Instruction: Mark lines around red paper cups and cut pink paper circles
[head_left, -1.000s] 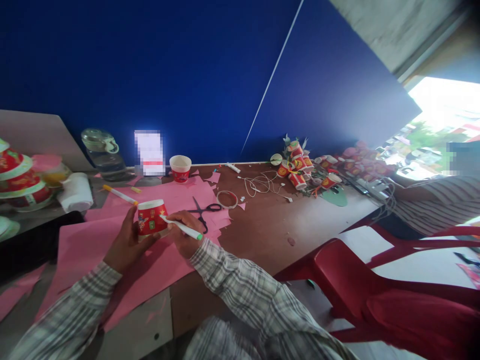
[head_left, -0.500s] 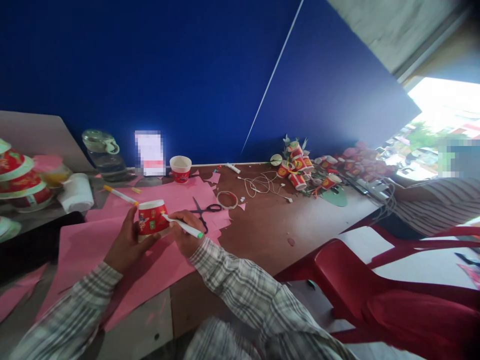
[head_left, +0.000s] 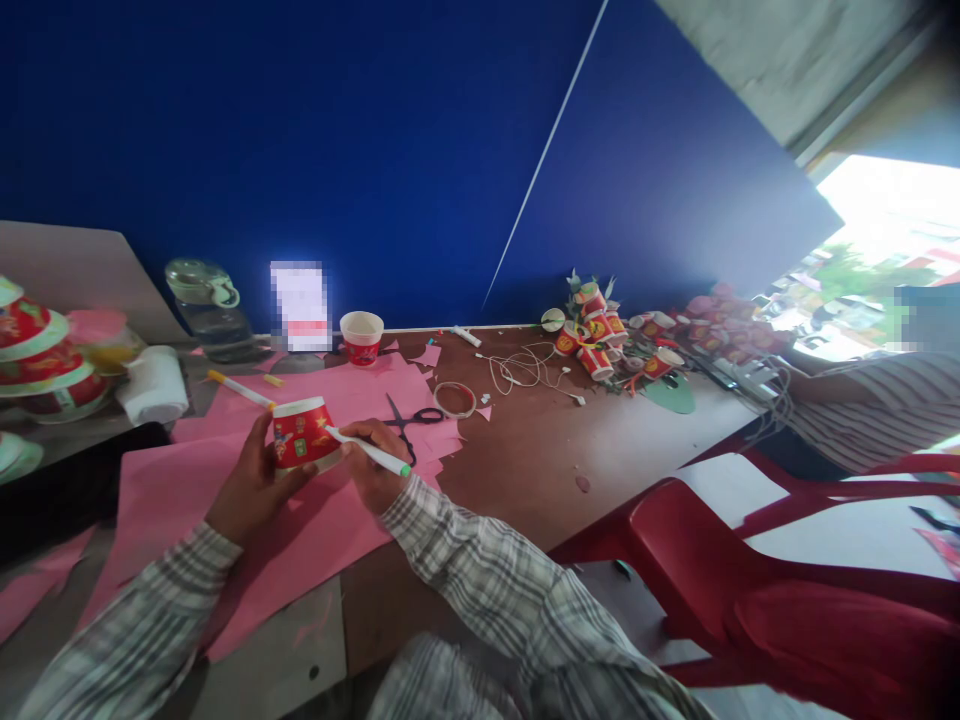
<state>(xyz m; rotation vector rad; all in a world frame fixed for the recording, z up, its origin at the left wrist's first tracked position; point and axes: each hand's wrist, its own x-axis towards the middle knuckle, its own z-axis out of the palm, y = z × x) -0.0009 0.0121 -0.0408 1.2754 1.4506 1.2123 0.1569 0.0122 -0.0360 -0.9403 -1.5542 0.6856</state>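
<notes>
A red paper cup (head_left: 301,432) with printed figures and a pale rim is tilted in my left hand (head_left: 247,480), whose thumb and fingers close round its lower side. My right hand (head_left: 373,468) grips a white marker (head_left: 375,452) with a green end, its tip against or very near the cup's right side. Pink paper sheets (head_left: 292,555) lie beneath both hands. Just beyond my right hand are open black scissors (head_left: 409,425). A yellow-and-white marker (head_left: 238,389) rests behind the cup.
Another red paper cup (head_left: 362,340) stands near the blue wall, beside a lit, blurred-out screen (head_left: 300,305) and a water bottle (head_left: 210,310). White cables (head_left: 517,370) and a cluster of red cups (head_left: 596,330) lie rightward. A red chair (head_left: 720,580) stands at the right; a person's striped sleeve (head_left: 862,410) shows beyond.
My left hand has tipped the cup slightly, so its inside rim shows less and its side faces up more. The marker stays at the cup's right side.
</notes>
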